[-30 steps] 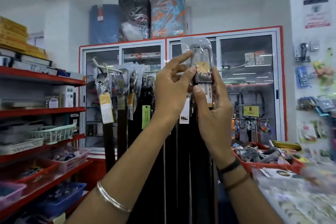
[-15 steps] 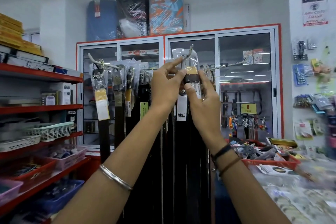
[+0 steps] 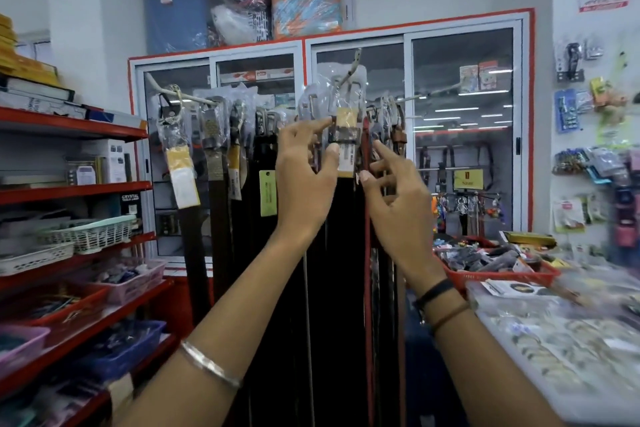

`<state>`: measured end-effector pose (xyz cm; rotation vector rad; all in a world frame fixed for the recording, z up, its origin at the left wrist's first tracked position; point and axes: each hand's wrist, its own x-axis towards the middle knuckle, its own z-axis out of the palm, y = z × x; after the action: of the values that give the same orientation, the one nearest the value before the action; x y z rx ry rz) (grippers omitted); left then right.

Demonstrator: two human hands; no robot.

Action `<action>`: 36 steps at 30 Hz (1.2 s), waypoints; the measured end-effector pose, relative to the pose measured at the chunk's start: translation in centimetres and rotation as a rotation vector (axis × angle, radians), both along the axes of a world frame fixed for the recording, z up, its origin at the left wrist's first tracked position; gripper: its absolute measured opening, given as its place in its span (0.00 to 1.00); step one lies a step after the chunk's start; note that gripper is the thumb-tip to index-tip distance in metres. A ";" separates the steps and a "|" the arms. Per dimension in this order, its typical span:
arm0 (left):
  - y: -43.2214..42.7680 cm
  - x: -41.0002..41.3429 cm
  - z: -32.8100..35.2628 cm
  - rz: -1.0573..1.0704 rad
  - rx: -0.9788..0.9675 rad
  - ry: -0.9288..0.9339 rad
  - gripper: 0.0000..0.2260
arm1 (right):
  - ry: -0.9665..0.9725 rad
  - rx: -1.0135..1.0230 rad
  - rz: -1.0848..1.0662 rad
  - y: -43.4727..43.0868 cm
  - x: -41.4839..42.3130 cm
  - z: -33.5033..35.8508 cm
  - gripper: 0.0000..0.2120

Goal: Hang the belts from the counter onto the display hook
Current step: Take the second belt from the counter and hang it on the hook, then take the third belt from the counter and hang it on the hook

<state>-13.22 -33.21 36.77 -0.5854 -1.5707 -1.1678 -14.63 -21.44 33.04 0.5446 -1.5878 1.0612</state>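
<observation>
- Head view: the belt (image 3: 346, 135), its buckle end wrapped in clear plastic with a yellow card and a white tag, hangs on the display hook (image 3: 351, 66), whose tip sticks up above the plastic.
- The left hand (image 3: 306, 180) is raised to the belt's left side; its fingers (image 3: 320, 123) and thumb pinch the strap just below the buckle, forefinger at the yellow card and thumb at the white tag.
- The right hand (image 3: 398, 208) is just beside the belt on its right, fingers spread and loosely curled with nothing between them; the thumb tip comes close to the tag's lower corner, and whether it touches cannot be told.
- More belts (image 3: 221, 156) hang in a row to the left from a white rail (image 3: 194, 99), with others crowded behind and right of the hands, long dark straps dropping straight down.
- A silver bangle (image 3: 211, 364) sits on the left forearm; dark bands (image 3: 434, 296) circle the right wrist.
- Behind the belts stands a glass cabinet (image 3: 464, 149) with a red frame.
- Red shelves (image 3: 76, 128) with baskets run along the left.
- At lower right the counter (image 3: 540, 367) appears blurred, with a red basket (image 3: 491, 276) of small goods at its far end.
</observation>
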 end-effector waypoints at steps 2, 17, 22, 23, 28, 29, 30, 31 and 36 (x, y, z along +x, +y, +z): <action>1.2 1.0 -2.2 0.010 0.000 0.093 0.11 | 0.032 0.005 -0.045 1.7 1.0 -1.3 0.19; 21.8 3.5 -20.8 -0.485 -0.150 -0.215 0.07 | -0.320 0.032 -0.430 24.2 8.9 -18.0 0.15; 30.8 4.0 -27.2 -0.690 -0.276 -0.473 0.08 | -0.578 -0.063 -0.564 33.0 10.8 -24.6 0.13; 32.5 4.1 -28.5 -0.729 -0.297 -0.528 0.08 | -0.625 -0.077 -0.600 34.7 11.2 -25.7 0.12; 41.1 4.8 -34.4 -0.840 -0.398 -0.864 0.05 | -0.790 -0.156 -0.821 44.2 12.2 -29.2 0.12; 42.7 4.9 -35.3 -0.835 -0.418 -0.924 0.06 | -0.846 -0.148 -0.863 46.1 12.3 -29.7 0.13; 44.4 5.1 -36.1 -0.836 -0.444 -0.981 0.08 | -0.917 -0.119 -0.906 48.2 12.4 -30.3 0.15; 46.0 5.4 -36.9 -0.840 -0.487 -1.040 0.11 | -1.000 -0.079 -0.950 50.1 12.5 -30.7 0.17; 51.2 7.3 -38.4 -0.804 -0.710 -1.287 0.21 | -1.436 0.130 -1.062 57.4 12.1 -32.4 0.27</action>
<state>-5.92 18.02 -1.59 -1.0908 -3.0921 -1.7145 -2.55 36.01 0.63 -1.2164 -2.6124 0.3882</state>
